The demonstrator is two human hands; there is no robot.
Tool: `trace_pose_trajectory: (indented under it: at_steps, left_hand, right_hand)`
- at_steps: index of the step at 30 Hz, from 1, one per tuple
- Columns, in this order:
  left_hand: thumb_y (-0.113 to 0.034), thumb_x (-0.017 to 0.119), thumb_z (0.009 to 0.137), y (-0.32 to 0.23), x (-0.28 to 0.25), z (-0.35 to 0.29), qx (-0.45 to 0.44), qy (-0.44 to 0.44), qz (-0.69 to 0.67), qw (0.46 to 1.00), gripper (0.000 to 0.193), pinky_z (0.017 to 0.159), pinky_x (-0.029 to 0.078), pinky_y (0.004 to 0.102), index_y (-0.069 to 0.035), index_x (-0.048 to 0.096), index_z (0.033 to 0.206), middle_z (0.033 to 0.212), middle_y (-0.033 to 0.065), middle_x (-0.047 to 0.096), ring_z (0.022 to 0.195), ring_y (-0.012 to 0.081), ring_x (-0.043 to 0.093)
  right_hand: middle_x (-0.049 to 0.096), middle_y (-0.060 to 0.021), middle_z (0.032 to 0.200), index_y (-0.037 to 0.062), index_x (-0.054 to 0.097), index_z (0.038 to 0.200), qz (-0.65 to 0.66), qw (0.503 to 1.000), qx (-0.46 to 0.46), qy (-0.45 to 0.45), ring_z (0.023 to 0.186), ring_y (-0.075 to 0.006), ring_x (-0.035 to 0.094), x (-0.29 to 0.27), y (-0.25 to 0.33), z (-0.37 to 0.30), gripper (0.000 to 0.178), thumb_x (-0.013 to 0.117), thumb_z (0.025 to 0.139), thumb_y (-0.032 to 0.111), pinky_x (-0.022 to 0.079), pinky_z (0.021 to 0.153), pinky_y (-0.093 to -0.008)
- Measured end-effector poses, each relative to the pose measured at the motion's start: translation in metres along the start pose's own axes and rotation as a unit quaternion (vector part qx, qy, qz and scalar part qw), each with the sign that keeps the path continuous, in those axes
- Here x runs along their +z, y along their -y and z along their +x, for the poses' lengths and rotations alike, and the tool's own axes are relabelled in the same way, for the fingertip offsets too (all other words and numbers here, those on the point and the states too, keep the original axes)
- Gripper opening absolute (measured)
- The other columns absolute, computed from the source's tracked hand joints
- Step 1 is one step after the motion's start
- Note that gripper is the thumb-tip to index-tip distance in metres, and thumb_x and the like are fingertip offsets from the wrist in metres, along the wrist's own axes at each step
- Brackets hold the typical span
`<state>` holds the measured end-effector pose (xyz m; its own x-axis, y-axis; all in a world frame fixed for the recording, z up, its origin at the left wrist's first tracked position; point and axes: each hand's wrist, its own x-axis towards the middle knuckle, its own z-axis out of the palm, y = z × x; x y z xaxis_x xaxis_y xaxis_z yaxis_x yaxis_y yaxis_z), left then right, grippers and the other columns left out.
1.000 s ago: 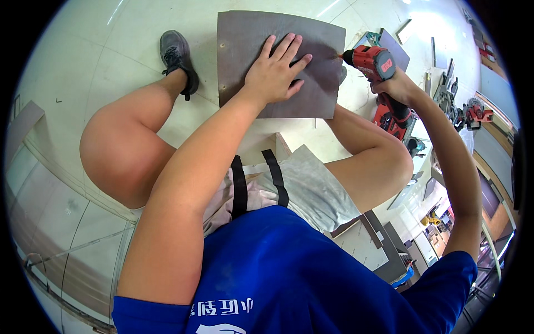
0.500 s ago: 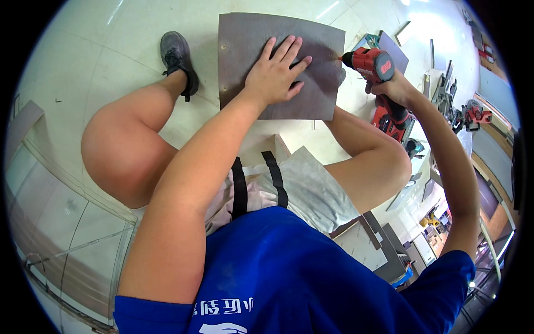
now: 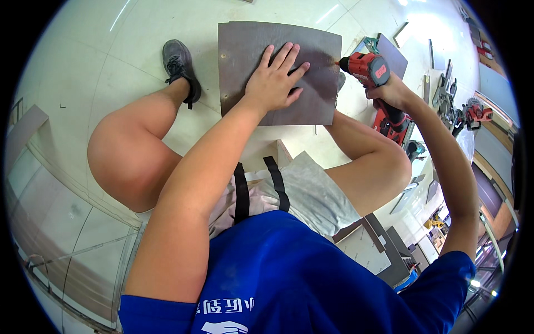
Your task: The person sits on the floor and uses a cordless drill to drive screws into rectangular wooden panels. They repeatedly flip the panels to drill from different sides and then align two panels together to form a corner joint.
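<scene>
A dark brown rectangular board (image 3: 245, 50) lies flat on the pale tiled floor between my feet. My left hand (image 3: 273, 80) presses down on it, palm flat, fingers spread. My right hand (image 3: 389, 92) grips the handle of a red cordless drill (image 3: 367, 68), whose tip touches the board's right edge near the top corner. Small holes show along the board's left edge.
A grey shoe (image 3: 177, 64) sits left of the board. A second red power tool (image 3: 392, 122) lies on the floor under my right forearm. Grey panels (image 3: 389, 53) and metal tools (image 3: 450, 100) lie at the right, and more boards (image 3: 370, 247) rest by my right knee.
None of note: the left hand stays flat on the board and the drill stays at the same spot on the right edge.
</scene>
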<state>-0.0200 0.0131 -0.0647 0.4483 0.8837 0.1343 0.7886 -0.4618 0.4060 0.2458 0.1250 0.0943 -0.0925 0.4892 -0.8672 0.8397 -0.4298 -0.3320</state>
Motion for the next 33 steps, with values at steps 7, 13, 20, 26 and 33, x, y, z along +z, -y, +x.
trace_pose_trajectory:
  at_steps: [7,13,20,26,33]
  left_hand:
    - [-0.048,0.066,0.090,0.004,0.002,0.000,-0.002,-0.017,-0.002,1.000,0.061,0.121,0.022,0.0572,-0.024,0.057,0.145,0.163,0.0174,0.033,0.152,0.0316,0.028]
    - [-0.049,0.067,0.089,-0.002,0.002,0.000,-0.001,0.000,0.005,1.000,0.061,0.122,0.021,0.0573,-0.025,0.057,0.145,0.163,0.0168,0.033,0.152,0.0312,0.027]
    - [-0.050,0.062,0.094,-0.002,0.000,-0.001,-0.024,0.072,0.028,0.997,0.066,0.124,0.016,0.0568,-0.028,0.046,0.153,0.167,0.0158,0.023,0.156,0.0300,0.019]
    - [-0.048,0.064,0.093,-0.002,-0.004,0.002,-0.016,0.071,0.047,0.996,0.066,0.124,0.016,0.0569,-0.025,0.047,0.153,0.166,0.0163,0.024,0.156,0.0307,0.019]
    - [-0.047,0.064,0.092,0.003,0.004,0.002,-0.008,0.054,0.056,0.997,0.067,0.124,0.016,0.0579,-0.023,0.048,0.152,0.166,0.0174,0.025,0.155,0.0322,0.020]
  right_hand:
    - [0.059,-0.0084,0.083,-0.0011,0.056,0.107,0.020,1.000,-0.013,-0.006,0.059,-0.0201,0.063,0.003,-0.004,0.001,0.035,0.067,0.074,-0.001,0.053,0.054,-0.0353]
    - [0.060,-0.0079,0.081,-0.0014,0.057,0.105,0.043,0.999,-0.013,-0.023,0.059,-0.0196,0.063,-0.001,-0.009,-0.020,0.032,0.066,0.075,0.001,0.052,0.055,-0.0343]
    - [0.067,-0.0072,0.090,-0.0011,0.061,0.109,0.106,0.991,-0.041,-0.067,0.068,-0.0167,0.065,-0.018,-0.010,-0.105,0.036,0.064,0.073,0.004,0.054,0.062,-0.0313]
    - [0.067,-0.0086,0.089,-0.0020,0.061,0.106,0.294,0.950,-0.051,-0.091,0.063,-0.0164,0.065,0.039,-0.057,-0.141,0.029,0.063,0.077,0.000,0.055,0.059,-0.0313]
    - [0.063,-0.0065,0.081,-0.0001,0.057,0.101,0.276,0.957,-0.064,-0.065,0.060,-0.0160,0.066,0.119,-0.093,-0.081,0.026,0.065,0.076,0.001,0.055,0.056,-0.0323]
